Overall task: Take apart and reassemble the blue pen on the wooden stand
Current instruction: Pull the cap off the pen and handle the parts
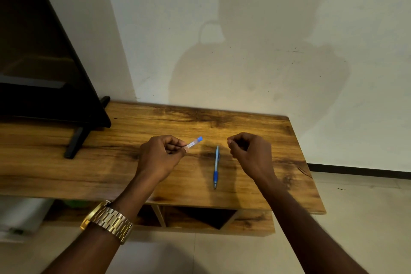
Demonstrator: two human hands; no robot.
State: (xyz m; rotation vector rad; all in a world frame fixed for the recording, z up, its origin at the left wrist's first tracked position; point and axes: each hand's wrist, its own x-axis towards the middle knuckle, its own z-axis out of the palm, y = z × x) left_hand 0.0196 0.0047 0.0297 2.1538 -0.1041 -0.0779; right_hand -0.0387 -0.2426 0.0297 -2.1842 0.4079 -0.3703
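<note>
A blue pen body (216, 166) with a blue grip lies lengthwise on the wooden stand (111, 162), tip toward me. My left hand (160, 155) pinches a short clear pen piece with a blue end (195, 142), held a little above the stand and pointing right. My right hand (249, 153) hovers to the right of the pen with its fingers curled closed; whether it holds a small part is hidden. The lying pen sits between my two hands, touching neither.
A black TV (44, 73) on a black foot (76, 140) stands at the left of the stand. The wall is right behind. The stand's right edge (311, 173) drops to a tiled floor. Open shelves sit below the top.
</note>
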